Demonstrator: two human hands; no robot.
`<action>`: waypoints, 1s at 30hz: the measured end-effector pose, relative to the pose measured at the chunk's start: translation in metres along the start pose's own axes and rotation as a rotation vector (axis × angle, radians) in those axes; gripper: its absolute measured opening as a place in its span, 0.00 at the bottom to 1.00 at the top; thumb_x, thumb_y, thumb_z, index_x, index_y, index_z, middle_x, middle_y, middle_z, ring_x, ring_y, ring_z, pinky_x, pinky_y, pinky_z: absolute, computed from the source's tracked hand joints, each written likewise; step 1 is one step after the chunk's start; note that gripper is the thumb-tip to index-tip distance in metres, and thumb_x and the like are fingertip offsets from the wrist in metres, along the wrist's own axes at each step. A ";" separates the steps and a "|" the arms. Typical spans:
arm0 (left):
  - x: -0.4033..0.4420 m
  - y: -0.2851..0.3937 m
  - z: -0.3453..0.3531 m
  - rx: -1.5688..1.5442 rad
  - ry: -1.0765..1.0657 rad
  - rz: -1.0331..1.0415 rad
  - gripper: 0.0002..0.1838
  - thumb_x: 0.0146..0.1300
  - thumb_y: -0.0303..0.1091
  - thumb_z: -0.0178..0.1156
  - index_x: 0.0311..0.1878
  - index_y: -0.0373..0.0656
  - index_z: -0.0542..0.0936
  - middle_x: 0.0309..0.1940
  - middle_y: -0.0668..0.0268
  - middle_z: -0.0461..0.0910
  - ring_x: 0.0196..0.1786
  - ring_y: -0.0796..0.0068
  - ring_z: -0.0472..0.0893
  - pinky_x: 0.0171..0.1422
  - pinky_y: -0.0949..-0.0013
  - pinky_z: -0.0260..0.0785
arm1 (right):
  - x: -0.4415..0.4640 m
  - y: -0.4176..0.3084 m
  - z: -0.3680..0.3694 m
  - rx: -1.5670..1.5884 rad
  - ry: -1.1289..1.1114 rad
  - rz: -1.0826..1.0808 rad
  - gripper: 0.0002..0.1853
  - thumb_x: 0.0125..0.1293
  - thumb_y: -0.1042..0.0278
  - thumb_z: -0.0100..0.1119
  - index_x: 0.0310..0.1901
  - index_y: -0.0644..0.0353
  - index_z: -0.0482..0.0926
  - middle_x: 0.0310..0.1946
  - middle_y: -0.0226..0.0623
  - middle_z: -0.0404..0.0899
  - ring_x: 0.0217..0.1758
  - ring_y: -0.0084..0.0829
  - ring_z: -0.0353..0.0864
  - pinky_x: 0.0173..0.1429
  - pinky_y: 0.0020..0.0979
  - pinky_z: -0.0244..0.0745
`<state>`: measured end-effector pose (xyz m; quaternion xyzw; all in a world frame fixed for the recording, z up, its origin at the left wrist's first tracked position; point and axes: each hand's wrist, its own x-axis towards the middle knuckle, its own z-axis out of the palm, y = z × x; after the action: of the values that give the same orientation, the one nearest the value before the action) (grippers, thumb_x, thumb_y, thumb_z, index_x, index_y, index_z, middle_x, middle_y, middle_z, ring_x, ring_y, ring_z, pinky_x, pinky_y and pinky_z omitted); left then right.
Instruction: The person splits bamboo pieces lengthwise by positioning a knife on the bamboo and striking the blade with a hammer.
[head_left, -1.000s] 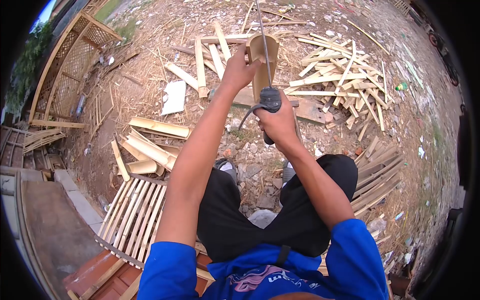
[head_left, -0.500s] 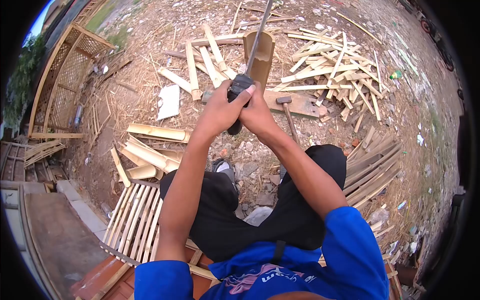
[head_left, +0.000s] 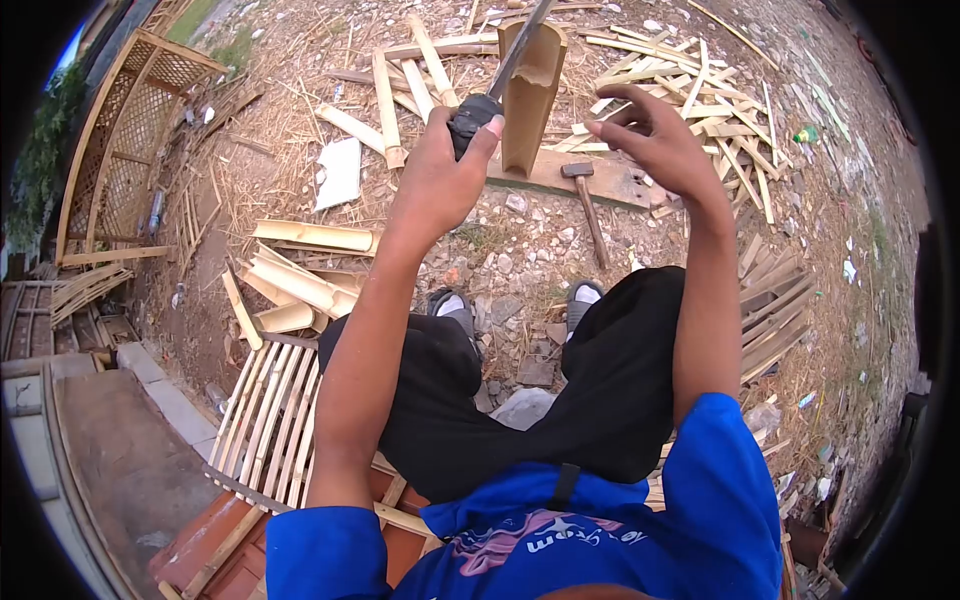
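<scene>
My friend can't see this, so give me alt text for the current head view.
A person's left hand grips the black-wrapped handle of a grey metal blade; the open right hand is empty. The blade overlaps a curved tan bamboo piece, with a brown wooden-handled hammer at its lower right.

Left hand (head_left: 447, 178) clenched, right hand (head_left: 668, 152) loose.

Pale tan half-round bamboo length (head_left: 530, 100) — upright on wooden plank (head_left: 605, 183) | long grey metal blade (head_left: 513, 60), black-wrapped handle (head_left: 474, 118) — slanting before bamboo's top
</scene>
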<state>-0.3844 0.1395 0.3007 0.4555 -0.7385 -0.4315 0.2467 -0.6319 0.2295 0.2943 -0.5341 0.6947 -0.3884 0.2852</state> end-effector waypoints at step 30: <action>-0.023 0.038 0.011 0.225 0.025 0.051 0.21 0.71 0.45 0.56 0.52 0.36 0.65 0.29 0.43 0.80 0.34 0.38 0.82 0.38 0.46 0.70 | -0.029 0.310 0.187 -0.423 0.000 0.768 0.29 0.60 0.58 0.62 0.58 0.63 0.63 0.43 0.59 0.82 0.48 0.59 0.83 0.54 0.53 0.77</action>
<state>-0.4000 0.1725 0.3283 0.4666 -0.7907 -0.3337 0.2139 -0.6337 0.2530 -0.0685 -0.2838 0.9070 -0.1033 0.2935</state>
